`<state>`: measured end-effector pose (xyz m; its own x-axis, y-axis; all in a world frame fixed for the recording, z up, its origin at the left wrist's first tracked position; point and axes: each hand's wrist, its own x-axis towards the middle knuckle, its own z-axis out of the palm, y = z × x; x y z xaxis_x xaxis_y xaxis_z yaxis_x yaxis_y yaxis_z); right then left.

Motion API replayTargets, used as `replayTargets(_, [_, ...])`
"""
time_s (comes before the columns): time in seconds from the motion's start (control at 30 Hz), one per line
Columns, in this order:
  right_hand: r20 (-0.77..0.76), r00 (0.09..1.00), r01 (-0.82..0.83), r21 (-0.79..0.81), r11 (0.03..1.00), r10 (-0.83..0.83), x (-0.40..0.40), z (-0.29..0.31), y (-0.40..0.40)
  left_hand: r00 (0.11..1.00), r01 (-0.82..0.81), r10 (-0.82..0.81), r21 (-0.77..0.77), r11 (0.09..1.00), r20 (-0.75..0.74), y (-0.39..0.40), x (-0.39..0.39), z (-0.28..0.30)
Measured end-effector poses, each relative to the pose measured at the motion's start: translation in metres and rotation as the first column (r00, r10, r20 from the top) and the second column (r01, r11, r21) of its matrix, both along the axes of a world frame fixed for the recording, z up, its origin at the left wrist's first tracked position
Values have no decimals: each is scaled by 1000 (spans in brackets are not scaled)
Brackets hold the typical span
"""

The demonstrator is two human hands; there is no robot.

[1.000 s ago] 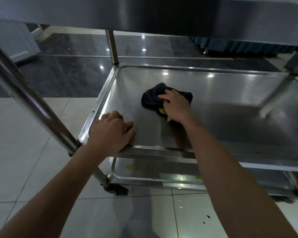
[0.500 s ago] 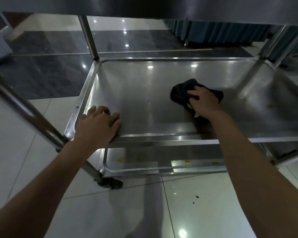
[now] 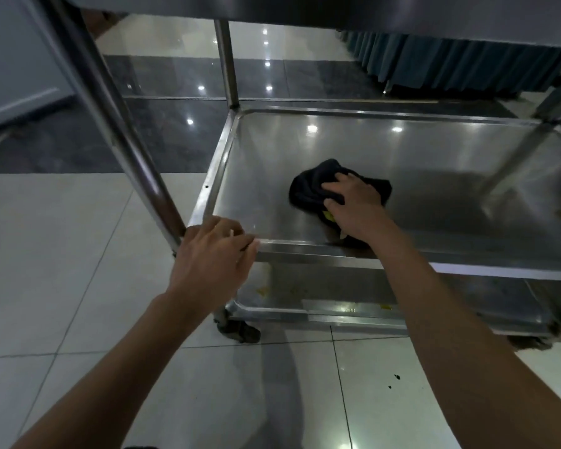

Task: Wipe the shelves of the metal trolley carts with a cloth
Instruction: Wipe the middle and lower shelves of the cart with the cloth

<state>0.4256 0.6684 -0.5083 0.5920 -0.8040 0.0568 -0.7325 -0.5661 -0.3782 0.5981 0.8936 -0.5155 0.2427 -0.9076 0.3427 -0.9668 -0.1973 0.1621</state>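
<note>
On middle shelf: right hand, fingers spread flat, presses cloth — keep overlapping strokes; left hand, fingers curled over rim, steadies cart.

Crumpled dark cloth on steel middle shelf
</note>
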Motion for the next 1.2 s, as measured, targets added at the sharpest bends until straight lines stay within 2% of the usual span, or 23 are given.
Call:
replayTargets(0.33, [-44, 975, -216, 34, 976, 218, 126, 8, 34, 999, -24, 18, 151, 988, 40, 10, -1, -6])
replayTargets(0.4, [2, 951, -310, 53, 949, 310, 141, 11, 41, 998, -22, 13, 159, 987, 56, 9, 0, -6])
replayTargets(0.47, [69, 905, -425, 150, 893, 419, 149, 14, 47, 997, -20, 9, 158, 987, 73, 9, 1, -7])
replayTargets(0.57, [203, 864, -503, 300, 810, 461, 145, 17, 47, 998, -15, 7, 132, 991, 66, 11, 2, -8])
replayTargets(0.7, [279, 872, -479, 326, 815, 401, 126, 15, 43, 998, -17, 9, 136, 991, 61, 10, 2, -7])
replayTargets(0.93, [335, 912, -329, 257, 908, 236, 79, -2, 35, 999, -21, 14, 173, 985, 42, 4, 2, -1])
replayTargets(1.2, [200, 974, -131, 100, 986, 109, 36, -9, 41, 1000, -13, 13, 184, 983, 4, -1, 0, 5])
